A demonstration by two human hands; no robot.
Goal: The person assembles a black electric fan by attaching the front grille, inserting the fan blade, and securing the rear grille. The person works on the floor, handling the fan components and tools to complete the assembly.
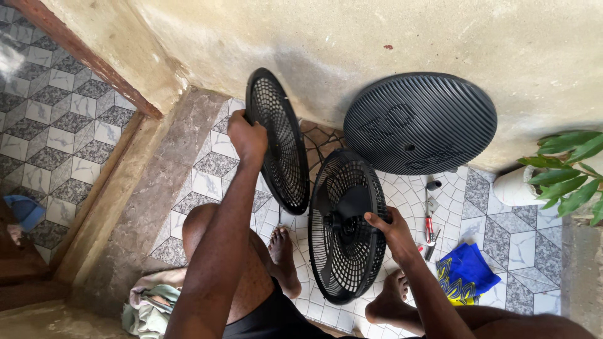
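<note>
— What have you got in your hands?

— My left hand (247,135) grips the rim of a black fan grille (277,139), stood on edge over the tiled floor (213,166). My right hand (392,229) is closed on the rim of the second grille (347,226), also upright, just beside the first, between my bare feet.

— And around you?

— A round black ribbed cover (419,123) leans against the wall (377,44). Red-handled pliers (429,226) lie on the tiles to my right, a blue and yellow cloth (466,271) near them, and a white pot with a leafy plant (565,179) beyond.
</note>
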